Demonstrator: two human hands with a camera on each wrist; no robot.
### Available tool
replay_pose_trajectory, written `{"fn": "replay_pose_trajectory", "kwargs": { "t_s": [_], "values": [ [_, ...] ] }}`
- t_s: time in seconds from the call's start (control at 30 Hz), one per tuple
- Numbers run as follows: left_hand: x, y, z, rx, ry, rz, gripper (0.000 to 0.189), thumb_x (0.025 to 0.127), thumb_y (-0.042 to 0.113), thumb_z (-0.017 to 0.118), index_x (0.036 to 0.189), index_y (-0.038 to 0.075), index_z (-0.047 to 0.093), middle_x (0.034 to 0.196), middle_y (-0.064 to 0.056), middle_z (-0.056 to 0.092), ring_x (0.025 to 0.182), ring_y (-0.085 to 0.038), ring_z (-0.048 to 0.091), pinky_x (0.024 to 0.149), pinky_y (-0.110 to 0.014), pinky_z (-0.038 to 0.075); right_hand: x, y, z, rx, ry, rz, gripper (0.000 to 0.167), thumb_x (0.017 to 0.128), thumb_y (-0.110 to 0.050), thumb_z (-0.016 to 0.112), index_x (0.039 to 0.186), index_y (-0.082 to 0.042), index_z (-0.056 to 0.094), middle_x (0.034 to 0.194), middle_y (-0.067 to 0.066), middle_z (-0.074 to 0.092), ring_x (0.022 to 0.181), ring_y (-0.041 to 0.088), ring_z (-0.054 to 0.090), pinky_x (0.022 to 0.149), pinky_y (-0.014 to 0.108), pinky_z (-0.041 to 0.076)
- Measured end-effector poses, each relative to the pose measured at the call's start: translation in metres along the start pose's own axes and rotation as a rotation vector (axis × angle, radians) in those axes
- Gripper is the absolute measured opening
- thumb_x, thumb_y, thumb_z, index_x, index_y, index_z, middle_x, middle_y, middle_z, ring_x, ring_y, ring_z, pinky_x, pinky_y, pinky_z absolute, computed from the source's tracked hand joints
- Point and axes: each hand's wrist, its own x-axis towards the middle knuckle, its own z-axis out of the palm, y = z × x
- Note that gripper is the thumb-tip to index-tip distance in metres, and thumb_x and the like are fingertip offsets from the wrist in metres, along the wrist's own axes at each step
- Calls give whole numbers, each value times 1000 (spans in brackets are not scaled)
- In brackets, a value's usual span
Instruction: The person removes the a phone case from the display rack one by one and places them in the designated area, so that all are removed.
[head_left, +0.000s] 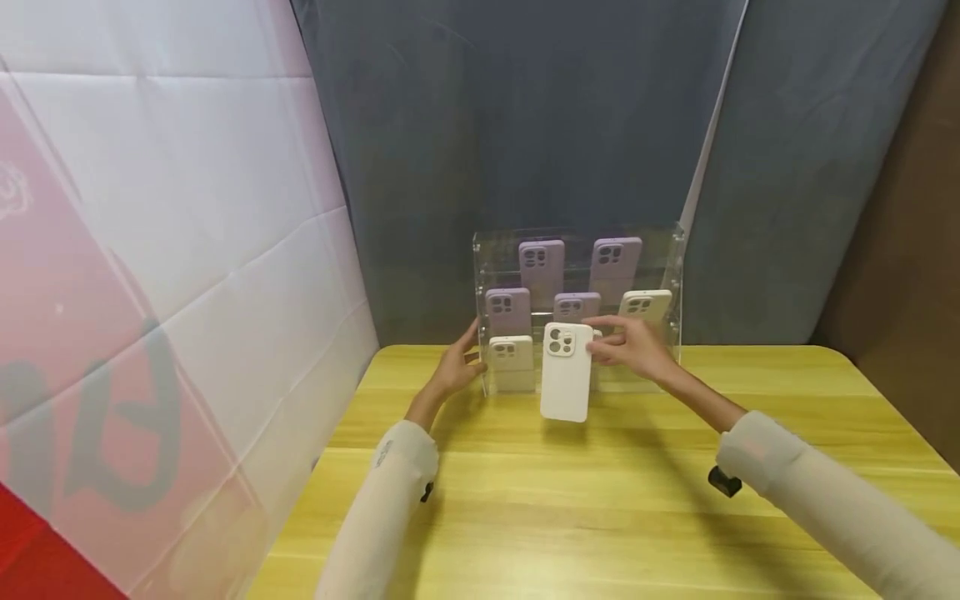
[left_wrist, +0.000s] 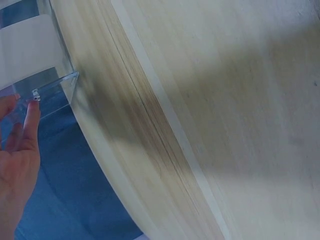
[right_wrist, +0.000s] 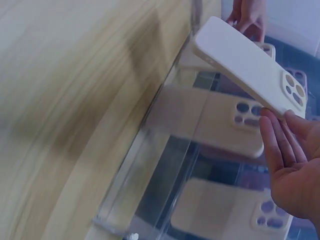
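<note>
My right hand (head_left: 633, 346) pinches a white phone case (head_left: 566, 383) by its edge near the camera cutout. The case hangs upright in front of a clear tiered acrylic display stand (head_left: 562, 385). My left hand (head_left: 455, 367) grips the stand's left side; in the left wrist view its fingers (left_wrist: 32, 117) touch the side panel near a small clear fastener. Purple phone cases (head_left: 615, 262) lean in the upper tiers. A white case (head_left: 647, 306) stands at the right of the middle tier, another white case (head_left: 512, 364) at the lower left. The right wrist view shows a further white case (right_wrist: 200, 117) below the held one.
The stand is on a yellow wood-grain table (head_left: 510, 500), close to its back edge. Behind hangs a dark grey curtain (head_left: 585, 117). A white printed sheet (head_left: 225, 183) covers the left side, and a brown surface (head_left: 900, 250) borders the right.
</note>
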Motion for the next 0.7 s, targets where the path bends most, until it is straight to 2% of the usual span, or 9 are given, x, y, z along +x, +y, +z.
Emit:
{"fn": "replay_pose_trajectory", "kwargs": {
  "t_s": [0.07, 0.17, 0.33, 0.47, 0.57, 0.7],
  "values": [
    [1, 1, -1, -5, 0, -6, 99, 89, -22, 60, 168, 16, 14, 160, -29, 37, 140, -48, 48, 112, -48, 51, 4, 0, 8, 28, -13, 5, 47, 95, 2, 71, 141, 8, 58, 109, 33, 72, 92, 49, 74, 78, 48, 66],
    [2, 3, -3, -11, 1, -13, 100, 89, -22, 60, 168, 18, 14, 160, -28, 38, 139, -48, 49, 111, -48, 52, 10, 1, 20, 44, -28, 27, 47, 96, 0, 72, 141, 6, 59, 109, 31, 73, 93, 49, 73, 78, 47, 66],
    [5, 5, -3, 1, -10, 15, 100, 89, -21, 60, 168, 17, 13, 161, -28, 36, 141, -46, 47, 115, -47, 48, 16, 4, 36, 49, -51, 52, 48, 96, 0, 71, 141, 7, 58, 108, 31, 73, 92, 45, 75, 73, 37, 68],
    [6, 6, -1, 3, -15, 29, 100, 88, -22, 60, 168, 14, 12, 162, -29, 35, 142, -46, 45, 116, -48, 48, 18, 9, 50, 51, -72, 35, 47, 95, 3, 71, 139, 11, 57, 106, 32, 72, 87, 45, 76, 71, 39, 68],
    [5, 5, 0, -7, -12, 12, 99, 88, -22, 60, 168, 14, 12, 162, -29, 34, 140, -48, 47, 113, -48, 50, 19, 14, 61, 83, -88, 40, 47, 94, 4, 71, 138, 11, 58, 104, 34, 72, 85, 48, 75, 71, 44, 68],
    [2, 3, 1, -15, -11, -8, 99, 88, -22, 59, 168, 15, 12, 162, -29, 34, 140, -50, 47, 112, -48, 50, 19, 23, 76, 108, -98, 73, 46, 93, 5, 72, 138, 10, 59, 101, 33, 72, 83, 49, 74, 70, 42, 68]
  ]
}}
